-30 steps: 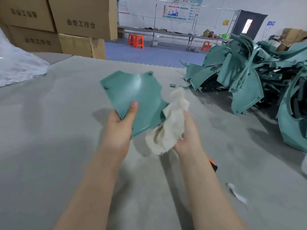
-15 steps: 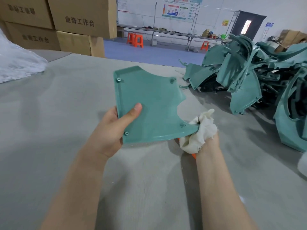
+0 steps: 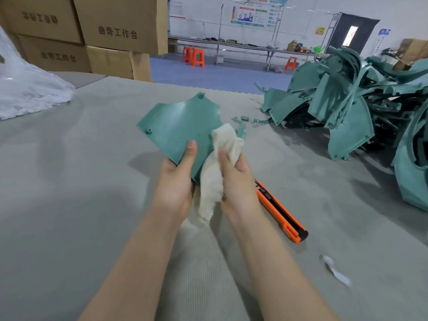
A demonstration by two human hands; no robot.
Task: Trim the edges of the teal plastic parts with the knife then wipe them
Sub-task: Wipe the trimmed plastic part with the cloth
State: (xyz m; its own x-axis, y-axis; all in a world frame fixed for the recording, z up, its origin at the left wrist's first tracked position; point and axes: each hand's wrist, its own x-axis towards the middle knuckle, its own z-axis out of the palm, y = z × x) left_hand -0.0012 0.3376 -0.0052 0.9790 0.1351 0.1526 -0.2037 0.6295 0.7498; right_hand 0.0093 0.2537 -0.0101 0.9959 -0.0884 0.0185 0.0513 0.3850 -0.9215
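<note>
1. Flat teal plastic part w/ curved cut-outs and small screw bosses (image 3: 180, 128): held up above the counter, centre of scene, tilted w/ its far edge raised.
2. Left hand (image 3: 176, 184): grips the part's near corner, thumb flat on the top face, fingers hidden underneath.
3. Right hand (image 3: 238, 181): wrapped round a crumpled off-white cloth rag (image 3: 213, 177), thumb on top; rag's upper end lies against the part's right edge, lower end hangs btwn the two hands.
4. Orange-and-black utility knife (image 3: 281, 210): lies on the counter just right of the right wrist, not touched; can't tell if the blade is out.
5. Small teal offcuts (image 3: 244, 118): on the counter just beyond the part, to its right.
6. Big heap of teal plastic parts (image 3: 347, 107): far right, well apart from the hands.
7. Grey ribbed counter (image 3: 69, 193): white scrap (image 3: 335, 272) near right; clear plastic bag (image 3: 25, 89) far left.
8. Brown cardboard boxes (image 3: 115, 26): stacked far left behind the counter.
</note>
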